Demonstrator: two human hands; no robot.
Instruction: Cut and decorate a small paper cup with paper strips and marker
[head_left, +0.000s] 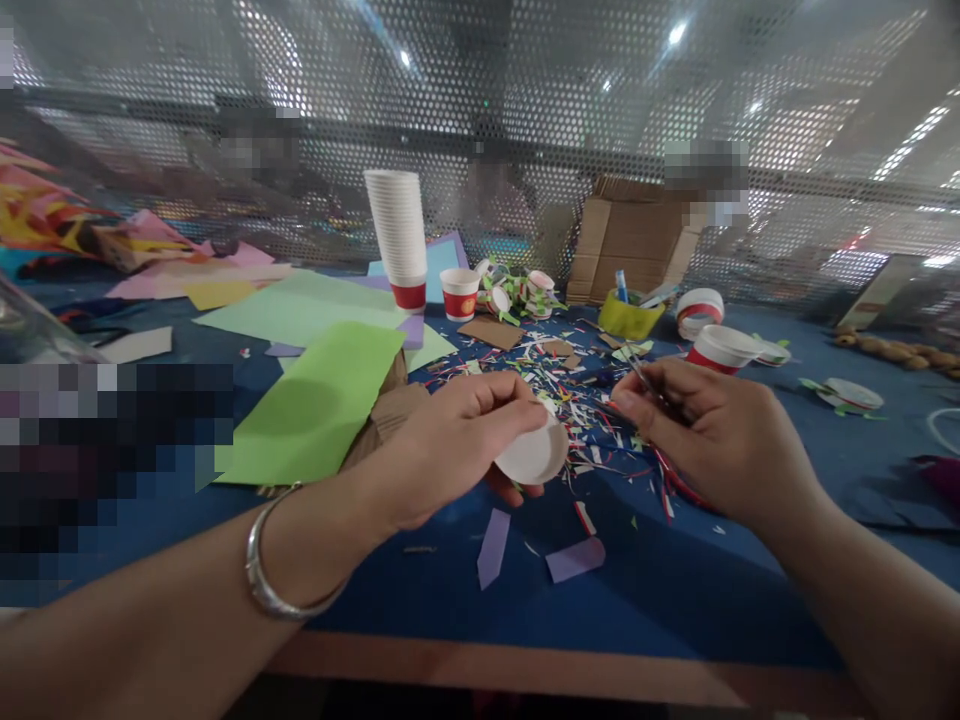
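Note:
My left hand (480,430) is closed, its thumb and fingers gripping a round white paper cup bottom (534,455) with a shallow rim. To the right, my right hand (705,430) is closed around a slim metal tool (637,370). Most of that tool is hidden in the fingers, and its kind is unclear. Cut paper scraps (592,430) in white, red and green lie between and behind both hands. Two purple paper pieces, one a pointed strip (493,548) and the other a tab (576,560), lie nearer the front edge.
Green paper sheets (315,410) spread left of centre. Behind stand a tall stack of paper cups (397,235), a single cup (459,293) and a cardboard box (630,240). A yellow container (631,315) holds pens. More cups (724,348) sit behind my right hand.

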